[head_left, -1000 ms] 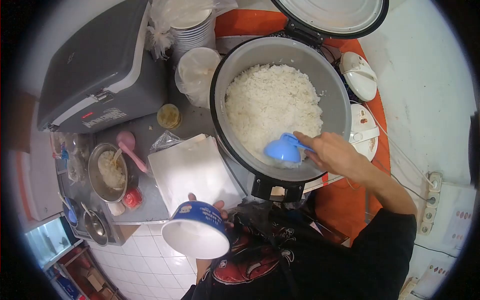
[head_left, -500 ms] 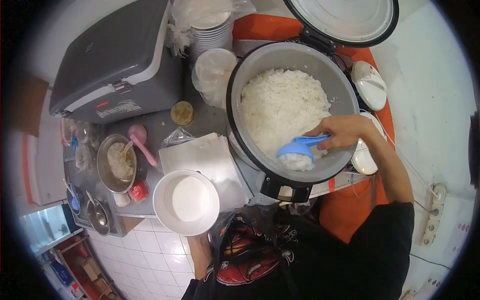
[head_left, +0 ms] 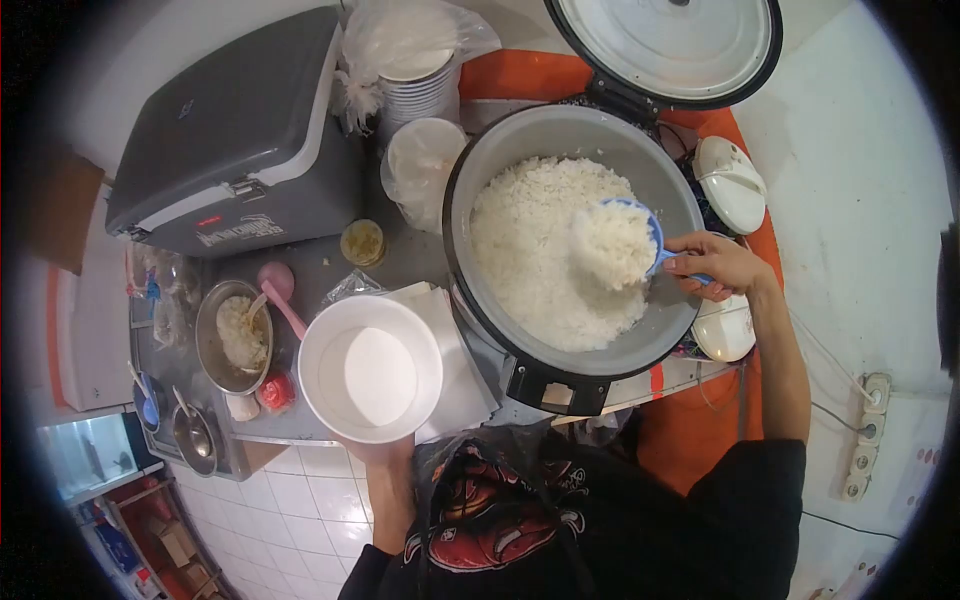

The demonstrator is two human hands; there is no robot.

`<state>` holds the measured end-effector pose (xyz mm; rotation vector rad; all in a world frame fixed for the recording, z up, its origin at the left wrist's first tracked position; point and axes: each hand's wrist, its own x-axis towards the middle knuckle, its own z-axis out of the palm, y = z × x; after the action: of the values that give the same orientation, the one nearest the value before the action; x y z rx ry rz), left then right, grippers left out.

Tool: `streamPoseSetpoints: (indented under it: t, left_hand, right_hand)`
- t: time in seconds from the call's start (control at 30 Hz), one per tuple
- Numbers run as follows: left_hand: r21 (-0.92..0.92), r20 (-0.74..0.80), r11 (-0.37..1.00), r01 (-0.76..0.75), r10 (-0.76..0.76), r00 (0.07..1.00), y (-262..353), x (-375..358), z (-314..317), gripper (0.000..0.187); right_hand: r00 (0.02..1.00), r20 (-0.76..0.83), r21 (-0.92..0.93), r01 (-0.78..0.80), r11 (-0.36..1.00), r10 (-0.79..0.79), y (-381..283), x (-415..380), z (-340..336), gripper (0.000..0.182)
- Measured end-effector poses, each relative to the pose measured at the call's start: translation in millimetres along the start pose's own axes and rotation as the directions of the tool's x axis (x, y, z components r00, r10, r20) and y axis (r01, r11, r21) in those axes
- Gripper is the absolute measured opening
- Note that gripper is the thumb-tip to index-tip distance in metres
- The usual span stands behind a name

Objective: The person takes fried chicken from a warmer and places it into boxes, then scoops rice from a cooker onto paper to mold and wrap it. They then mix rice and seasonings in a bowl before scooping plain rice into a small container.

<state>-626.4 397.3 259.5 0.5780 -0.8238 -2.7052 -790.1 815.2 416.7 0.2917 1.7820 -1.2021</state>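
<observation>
Seen from above, the right hand (head_left: 722, 264) has its fingers wrapped around the handle of a blue rice scoop (head_left: 622, 240), lifted over an open rice cooker (head_left: 572, 245). The scoop carries a heaped mound of white rice — soft, sticky and probably light, though loose grains could slide off if it tilts, so the stiff handle looks the sensible place to grip. The left hand (head_left: 378, 452) supports an empty white bowl (head_left: 370, 368) from underneath, just left of the cooker; its fingers are mostly hidden, apparently cupping the base. The bowl looks thin and light, best held under its base. A grey lidded box (head_left: 235, 135) behind the bowl bears white lettering — too blurred to read.
</observation>
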Motion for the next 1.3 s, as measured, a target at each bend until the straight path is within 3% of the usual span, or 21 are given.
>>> streamPoseSetpoints:
  t: [0.07,0.17,0.3,0.33,0.4,0.43,0.47,0.5,0.57,0.6,0.67,0.7,0.77,0.83,0.9,1.03,1.17,1.3]
  left_hand:
    - [0.035,-0.051,0.999,-0.011,0.013,0.999,1.3,2.8,33.6,0.068]
    - [0.063,-0.079,0.997,-0.046,0.051,0.996,1.1,2.2,89.3,0.059]
    - [0.012,0.099,0.998,0.063,-0.064,0.993,-11.4,-0.5,122.8,0.058]
    - [0.023,0.063,0.996,0.087,-0.088,0.994,-14.6,-2.5,133.6,0.06]
    - [-0.025,0.094,0.988,0.149,-0.146,0.985,-21.7,-2.7,138.2,0.062]
    - [-0.049,0.107,0.983,0.176,-0.17,0.98,-24.3,-3.1,138.7,0.062]
    - [-0.049,0.107,0.984,0.17,-0.164,0.981,-26.2,-4.5,136.9,0.062]
    - [-0.091,0.177,0.981,0.172,-0.154,0.972,-27.9,-7.4,133.1,0.062]
    - [-0.13,0.242,0.976,0.176,-0.141,0.96,-30.7,-7.5,120.9,0.063]
    - [-0.17,0.208,0.962,0.214,-0.177,0.962,-33.0,-5.9,111.5,0.063]
    - [-0.217,0.146,0.947,0.238,-0.209,0.967,-26.4,-9.0,104.4,0.065]
    - [-0.229,0.137,0.95,0.215,-0.187,0.973,-25.2,-6.1,100.2,0.065]
    - [-0.309,0.192,0.926,0.217,-0.163,0.968,-26.2,-4.3,84.0,0.066]
    - [-0.337,0.199,0.918,0.21,-0.149,0.969,-27.1,-2.6,74.2,0.066]
    - [-0.253,0.183,0.943,0.215,-0.172,0.968,-30.4,-5.6,65.3,0.065]
    - [-0.316,0.135,0.936,0.155,-0.118,0.984,-18.4,-12.9,69.3,0.065]
    - [-0.301,0.192,0.94,0.163,-0.107,0.976,-28.2,-8.7,35.6,0.066]
    - [-0.384,0.172,0.902,0.2,-0.143,0.975,-23.4,-15.5,24.8,0.065]
  right_hand:
    - [0.992,-0.097,0.193,0.099,0.976,-0.081,10.4,-7.1,4.5,0.031]
    - [0.964,-0.182,0.192,0.229,0.954,-0.195,15.3,-26.7,19.3,0.039]
    - [0.918,-0.296,0.194,0.329,0.924,-0.265,-12.2,-68.2,60.0,0.042]
    - [0.919,-0.283,0.194,0.333,0.923,-0.272,-19.1,-76.3,74.7,0.042]
    - [0.796,-0.442,0.024,0.472,0.881,-0.414,-31.2,-82.5,111.4,0.049]
    - [0.643,-0.462,-0.302,0.533,0.791,-0.61,-33.4,-77.5,133.6,0.052]
    - [0.475,-0.401,-0.6,0.51,0.617,-0.783,-36.5,-72.0,154.5,0.057]
    - [0.475,-0.398,-0.6,0.513,0.614,-0.785,-39.3,-66.2,171.1,0.057]
    - [0.412,-0.069,-0.913,0.34,0.224,-0.909,-41.7,-57.8,195.0,0.062]
    - [0.415,-0.063,-0.912,0.347,0.221,-0.908,-45.3,-62.2,198.2,0.062]
    - [0.367,-0.221,-0.884,0.316,0.345,-0.904,-64.6,-81.2,202.3,0.066]
    - [0.365,-0.196,-0.887,0.329,0.323,-0.91,-71.9,-91.8,201.5,0.066]
    - [0.474,-0.113,-0.883,0.355,0.306,-0.873,-74.4,-110.8,201.4,0.068]
    - [0.487,-0.024,-0.885,0.395,0.245,-0.873,-70.5,-94.5,210.6,0.068]
    - [0.596,0.153,-0.925,0.367,0.098,-0.789,-71.4,-76.3,225.6,0.064]
    - [0.646,0.123,-0.951,0.294,0.096,-0.753,-94.1,-99.5,230.8,0.061]
    - [0.637,0.279,-0.922,0.387,-0.014,-0.718,-86.9,-75.4,245.6,0.058]
    - [0.607,0.212,-0.901,0.425,0.088,-0.766,-90.4,-77.1,253.9,0.055]
